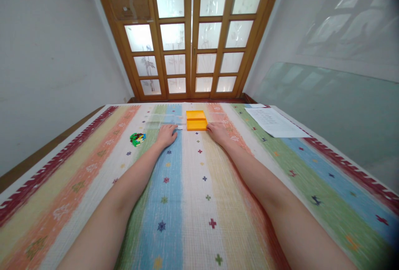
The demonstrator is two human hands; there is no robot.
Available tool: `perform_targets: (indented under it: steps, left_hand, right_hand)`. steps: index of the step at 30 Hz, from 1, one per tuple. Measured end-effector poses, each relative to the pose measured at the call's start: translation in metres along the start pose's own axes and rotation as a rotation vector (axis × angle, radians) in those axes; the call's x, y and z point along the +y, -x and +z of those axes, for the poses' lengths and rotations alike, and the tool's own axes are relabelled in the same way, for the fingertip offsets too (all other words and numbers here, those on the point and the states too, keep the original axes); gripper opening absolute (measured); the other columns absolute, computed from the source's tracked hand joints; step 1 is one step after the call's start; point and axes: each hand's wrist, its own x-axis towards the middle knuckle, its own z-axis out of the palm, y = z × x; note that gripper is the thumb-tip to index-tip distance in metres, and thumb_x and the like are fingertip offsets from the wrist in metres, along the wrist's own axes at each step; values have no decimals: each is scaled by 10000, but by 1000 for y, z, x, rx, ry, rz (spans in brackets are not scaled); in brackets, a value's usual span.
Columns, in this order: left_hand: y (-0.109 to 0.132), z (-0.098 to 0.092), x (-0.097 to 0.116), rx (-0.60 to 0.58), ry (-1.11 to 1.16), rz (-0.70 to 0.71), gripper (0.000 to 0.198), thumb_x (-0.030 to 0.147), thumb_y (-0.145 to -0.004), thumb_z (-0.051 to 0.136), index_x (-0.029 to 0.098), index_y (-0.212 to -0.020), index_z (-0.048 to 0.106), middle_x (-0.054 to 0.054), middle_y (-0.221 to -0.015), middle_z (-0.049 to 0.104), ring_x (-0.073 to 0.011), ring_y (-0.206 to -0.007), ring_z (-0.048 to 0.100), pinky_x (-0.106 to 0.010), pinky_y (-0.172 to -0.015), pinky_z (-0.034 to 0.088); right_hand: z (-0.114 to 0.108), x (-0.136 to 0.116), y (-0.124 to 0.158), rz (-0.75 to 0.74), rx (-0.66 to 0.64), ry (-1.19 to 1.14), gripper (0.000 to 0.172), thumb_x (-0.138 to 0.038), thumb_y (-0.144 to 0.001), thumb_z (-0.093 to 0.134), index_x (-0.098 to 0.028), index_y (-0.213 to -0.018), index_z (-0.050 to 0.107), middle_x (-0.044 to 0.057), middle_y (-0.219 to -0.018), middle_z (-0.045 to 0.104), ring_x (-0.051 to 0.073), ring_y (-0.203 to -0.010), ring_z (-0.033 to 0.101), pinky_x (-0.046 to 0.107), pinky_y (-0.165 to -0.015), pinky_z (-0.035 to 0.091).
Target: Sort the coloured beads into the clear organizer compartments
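Yellow box (196, 120): It sits near the middle of the far edge of the table (193, 203). It is open, with two flat parts, one behind the other.
Right hand (219, 132): The fingertips are at the box's right side, by its near corner. The pictures do not show if they pinch it.
Left hand (167, 136): It is palm down, left of the box and apart from the right hand. Its fingers reach toward a small white bit (180, 127). Nobody can tell if they hold it.
See-through thing (152, 125): It lies just beside the left hand, toward the far edge. Its shape is hard to see.
Little bricks (137, 139): Green, brown, yellow and blue ones make a pile, toward the far left corner.
Paper (274, 122): It lies near the far right corner, with print on it.
Cloth (224, 187): Striped, it covers the table.
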Motion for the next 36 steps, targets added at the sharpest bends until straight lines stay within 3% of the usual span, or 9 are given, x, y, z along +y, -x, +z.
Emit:
perform_targets:
  steps: [21,29,36]
  left_hand:
    - [5,0,0,-6,-55,28,505,330,-985,546,251,-1484,579,-115,-1480,593,-318,-1393,457,-501,-1231,267]
    - [10,-3,2,8,-45,30,561,335,-984,548,222,-1533,521,-122,-1501,578,-314,-1405,457,-490,-1241,280]
    - [15,-6,-5,42,-26,12,527,335,-970,567,229,-1486,575,-99,-1491,590,-288,-1405,481,-467,-1239,341]
  right_hand:
    - [-4,-1,3,7,20,-37,278,-248,-1046,474,-193,-1090,744,114,-1118,743,246,-1071,629,343,-991,411]
    - [2,11,5,73,57,-143,384,-185,-1025,469,-165,-1378,618,128,-1282,715,243,-1157,627,333,-1017,425]
    - [1,24,10,111,46,-160,250,-168,-984,502,-173,-1097,726,118,-1154,724,236,-1073,619,311,-933,434]
